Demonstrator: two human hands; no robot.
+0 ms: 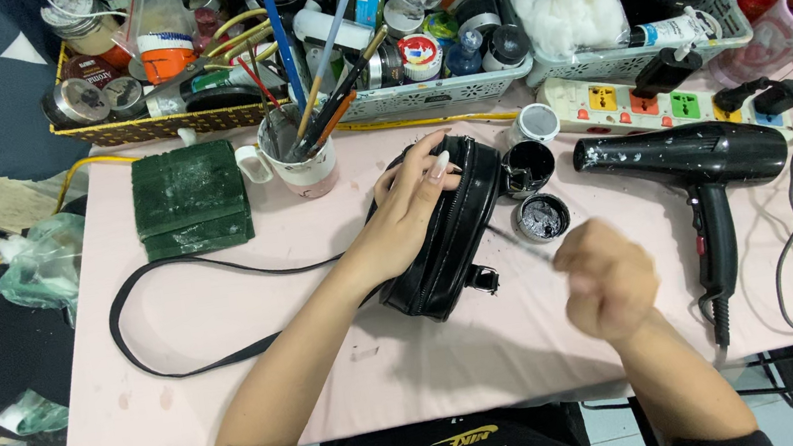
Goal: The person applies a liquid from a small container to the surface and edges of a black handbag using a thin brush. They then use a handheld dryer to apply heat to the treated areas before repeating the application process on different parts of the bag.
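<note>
A small black bag (454, 236) with a zip lies on its side in the middle of the pink table (234, 374). My left hand (405, 207) rests on top of it, fingers spread, holding it down. My right hand (610, 277) is blurred to the right of the bag, fingers closed around a thin brush (520, 241) whose tip points toward the bag. A small open pot of dark paint (542, 217) and its black jar (526, 167) stand just right of the bag. The bag's long black strap (141, 320) loops out to the left.
A black hair dryer (702, 165) lies at the right, its cord trailing near a power strip (644, 102). A mug of brushes (303, 159) and a dark green block (190, 198) stand at the left. Baskets of paints and tools (431, 93) line the far edge.
</note>
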